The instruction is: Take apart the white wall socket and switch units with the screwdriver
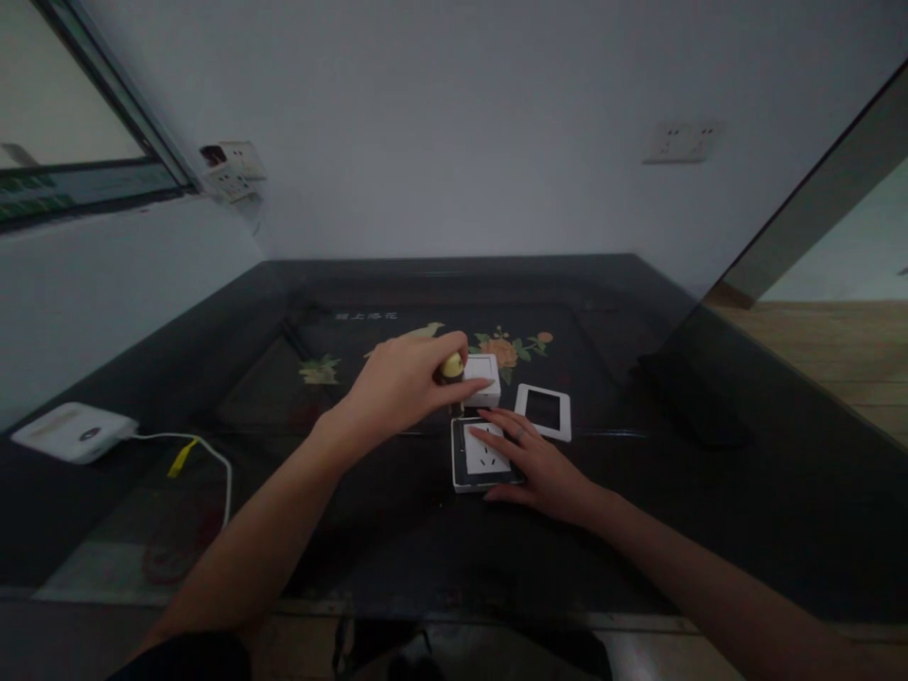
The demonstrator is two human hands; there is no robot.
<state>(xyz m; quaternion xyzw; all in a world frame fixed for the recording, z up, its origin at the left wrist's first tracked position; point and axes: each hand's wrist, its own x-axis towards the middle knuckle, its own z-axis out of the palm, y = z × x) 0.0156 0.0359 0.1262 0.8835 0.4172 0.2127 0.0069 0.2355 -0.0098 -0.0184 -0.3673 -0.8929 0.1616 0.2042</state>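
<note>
My left hand (415,374) grips a short screwdriver (452,367) by its yellow and dark handle. The tool points down at the back left edge of a wall socket (488,452), whose dark frame surrounds a white centre with slots. Whether the tip touches a screw is too small to tell. My right hand (539,463) lies over the socket's right side, fingers on its face and thumb along the front edge. Behind the socket sits a white box-shaped piece (483,376), partly hidden by my left hand. A white cover frame (563,416) lies flat beside my right hand.
A white device (75,433) with a white cable (213,452) and yellow tag lies at the left of the dark table (397,549). A dark flat object (685,402) is at the right. Wall sockets (681,142) are mounted behind.
</note>
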